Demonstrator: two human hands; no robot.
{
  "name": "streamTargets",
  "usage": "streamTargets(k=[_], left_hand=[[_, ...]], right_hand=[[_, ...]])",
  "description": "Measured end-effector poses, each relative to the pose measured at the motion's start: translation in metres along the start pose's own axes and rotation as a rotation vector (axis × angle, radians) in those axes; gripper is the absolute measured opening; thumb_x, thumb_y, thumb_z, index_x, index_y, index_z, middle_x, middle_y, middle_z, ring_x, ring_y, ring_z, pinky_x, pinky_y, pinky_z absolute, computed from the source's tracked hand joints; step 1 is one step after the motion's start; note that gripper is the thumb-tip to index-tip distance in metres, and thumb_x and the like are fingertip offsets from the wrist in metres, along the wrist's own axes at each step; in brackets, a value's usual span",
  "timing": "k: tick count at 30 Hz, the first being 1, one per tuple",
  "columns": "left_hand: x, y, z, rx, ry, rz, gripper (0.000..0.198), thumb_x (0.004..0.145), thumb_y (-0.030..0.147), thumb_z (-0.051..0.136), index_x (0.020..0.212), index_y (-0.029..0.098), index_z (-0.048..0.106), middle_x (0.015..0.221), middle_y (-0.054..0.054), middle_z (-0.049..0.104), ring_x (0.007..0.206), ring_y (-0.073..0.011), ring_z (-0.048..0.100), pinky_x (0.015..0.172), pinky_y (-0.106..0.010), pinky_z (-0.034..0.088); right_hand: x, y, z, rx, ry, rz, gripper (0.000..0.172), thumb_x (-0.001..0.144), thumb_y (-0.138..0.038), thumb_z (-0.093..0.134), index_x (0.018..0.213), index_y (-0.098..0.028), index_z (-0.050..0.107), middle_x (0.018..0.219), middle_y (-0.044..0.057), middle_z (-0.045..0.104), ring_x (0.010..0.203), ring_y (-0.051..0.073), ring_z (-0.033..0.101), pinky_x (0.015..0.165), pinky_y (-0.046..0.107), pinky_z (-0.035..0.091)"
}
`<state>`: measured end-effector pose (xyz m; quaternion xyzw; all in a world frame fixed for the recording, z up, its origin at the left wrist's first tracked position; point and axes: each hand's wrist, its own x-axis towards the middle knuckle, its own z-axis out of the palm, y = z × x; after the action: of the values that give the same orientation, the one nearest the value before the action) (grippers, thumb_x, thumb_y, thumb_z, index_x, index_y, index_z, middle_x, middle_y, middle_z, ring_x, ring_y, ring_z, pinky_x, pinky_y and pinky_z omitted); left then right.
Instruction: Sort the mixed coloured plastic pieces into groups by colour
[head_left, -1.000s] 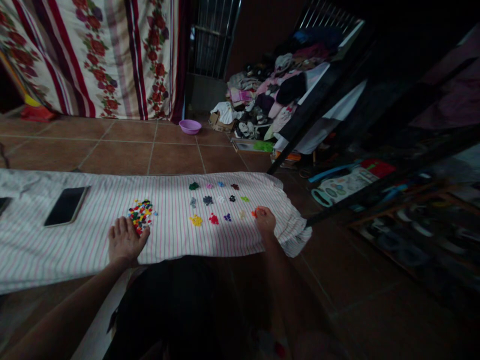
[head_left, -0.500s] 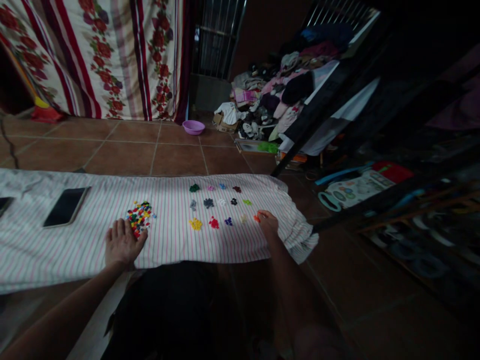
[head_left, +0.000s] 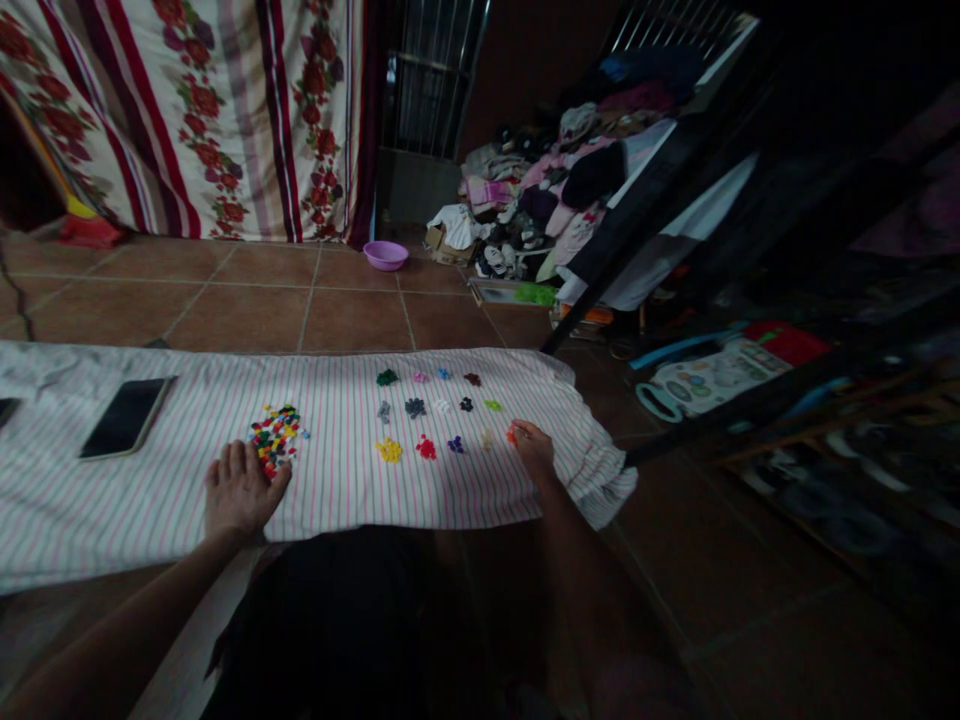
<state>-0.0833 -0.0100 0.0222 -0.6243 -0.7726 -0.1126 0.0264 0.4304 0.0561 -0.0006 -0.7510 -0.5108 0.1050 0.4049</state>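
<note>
My left hand (head_left: 241, 490) lies flat on the striped cloth (head_left: 337, 480), fingers spread. Its fingertips and thumb rest by a mixed pile of small coloured pieces (head_left: 279, 432). At the right end of the sorted piles, my right hand (head_left: 534, 446) is closed in a pinch over small orange pieces (head_left: 511, 435); whether one is between the fingertips is hidden. Left of it sit little heaps of beige (head_left: 486, 439), purple (head_left: 455, 445), red (head_left: 426, 447) and yellow pieces (head_left: 388, 450). Farther back lie lime (head_left: 492, 405), black (head_left: 466, 404), dark grey (head_left: 415, 408) and dark green heaps (head_left: 386, 377).
A phone (head_left: 127, 418) lies left of the mixed pile, and another dark device (head_left: 7, 410) shows at the left edge. Beyond, a purple basin (head_left: 385, 256) stands on the tiled floor. A dark slanting post (head_left: 592, 300) rises near the cloth's right end.
The view has shifted slightly. My right hand stays pinched at the orange pieces, and my left hand stays flat beside the mixed pile.
</note>
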Motion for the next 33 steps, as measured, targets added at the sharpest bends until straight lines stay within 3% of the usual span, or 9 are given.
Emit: streamTargets(k=[6,15,22,25,28,33], left_hand=[[0.001,0.0,-0.001,-0.021,-0.014,-0.005,0.088,0.081,0.059,0.02,0.139,-0.005,0.037,0.147,-0.028,0.037,0.142,-0.0382,0.028,0.115,-0.052,0.022],[0.002,-0.001,0.002,-0.013,-0.024,-0.017,0.09,0.082,0.06,0.019,0.14,-0.006,0.036,0.15,-0.028,0.036,0.143,-0.0374,0.027,0.116,-0.051,0.021],[0.003,-0.003,0.006,0.001,-0.041,-0.027,0.085,0.085,0.057,0.03,0.142,-0.006,0.035,0.151,-0.028,0.034,0.145,-0.0379,0.025,0.117,-0.051,0.019],[0.004,-0.003,0.007,0.01,-0.037,-0.022,0.083,0.086,0.057,0.032,0.142,-0.005,0.037,0.151,-0.028,0.034,0.144,-0.0384,0.027,0.117,-0.051,0.02],[0.004,-0.002,0.008,-0.002,-0.03,-0.033,0.081,0.088,0.056,0.033,0.142,-0.004,0.038,0.151,-0.028,0.035,0.145,-0.0379,0.027,0.117,-0.051,0.021],[0.003,-0.003,0.01,-0.05,0.01,-0.025,0.079,0.088,0.056,0.036,0.142,-0.002,0.04,0.15,-0.027,0.037,0.144,-0.0376,0.028,0.117,-0.052,0.022]], right_hand=[[-0.003,-0.004,0.003,-0.213,-0.048,-0.318,0.028,0.072,-0.032,0.052,0.087,-0.019,0.071,0.098,0.009,0.074,0.097,0.023,0.066,0.099,0.042,0.043],[-0.003,-0.009,-0.002,-0.29,-0.091,-0.29,0.027,0.075,-0.026,0.046,0.082,-0.018,0.07,0.091,0.009,0.073,0.091,0.022,0.064,0.092,0.038,0.044],[-0.001,-0.02,0.0,-0.227,0.024,-0.383,0.028,0.077,-0.03,0.045,0.08,-0.02,0.07,0.093,0.01,0.074,0.092,0.023,0.065,0.097,0.041,0.043],[0.0,-0.044,0.009,-0.186,0.082,-0.41,0.028,0.079,-0.032,0.044,0.08,-0.02,0.07,0.093,0.011,0.073,0.091,0.025,0.065,0.095,0.043,0.045],[-0.016,-0.089,0.032,-0.08,0.064,-0.468,0.031,0.081,-0.034,0.045,0.089,-0.018,0.07,0.098,0.013,0.071,0.095,0.026,0.064,0.094,0.044,0.047],[-0.087,-0.172,0.096,0.196,-0.223,-0.508,0.031,0.086,-0.033,0.046,0.1,-0.021,0.071,0.105,0.012,0.065,0.097,0.023,0.062,0.079,0.036,0.055]])
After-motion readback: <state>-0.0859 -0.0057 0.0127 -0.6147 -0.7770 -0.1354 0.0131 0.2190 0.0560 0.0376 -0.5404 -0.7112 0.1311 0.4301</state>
